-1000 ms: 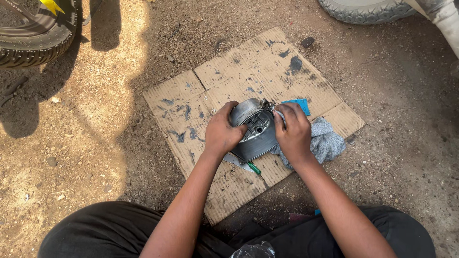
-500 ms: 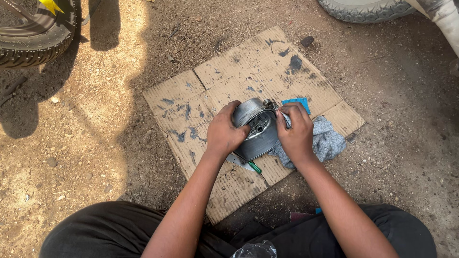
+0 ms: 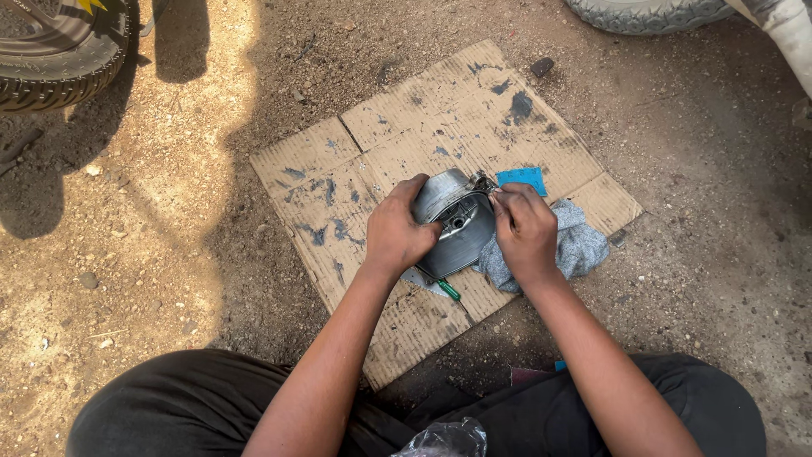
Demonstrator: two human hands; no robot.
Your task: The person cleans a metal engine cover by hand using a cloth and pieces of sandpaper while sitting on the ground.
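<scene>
A grey metal cover point(image 3: 457, 227) is held at the middle of a stained cardboard sheet point(image 3: 372, 144) that is laid flat on the dirt ground point(image 3: 127, 254). The left hand point(image 3: 397, 233) is set against the cover's 9 o'clock side, its fingers curled shut over the rim. The right hand point(image 3: 524, 233) is placed at the cover's 3 o'clock side, its fingers pinched together at the upper edge; whether something small is gripped between them cannot be told. A grey rag point(image 3: 579, 245) is spread under and beside the right hand, touching the cover. A small blue sheet point(image 3: 522, 178) is seen on the cardboard at 1 o'clock from the cover, just beside the right fingertips. A green handle tip point(image 3: 449, 290) is seen poking out from under the cover at 6 o'clock. A tyre point(image 3: 59, 59) is seen at the frame's 10 o'clock corner, and a second tyre point(image 3: 651, 13) at 1 o'clock, both well apart from the cardboard. The person's dark trousers point(image 3: 211, 406) are seen along 6 o'clock.
</scene>
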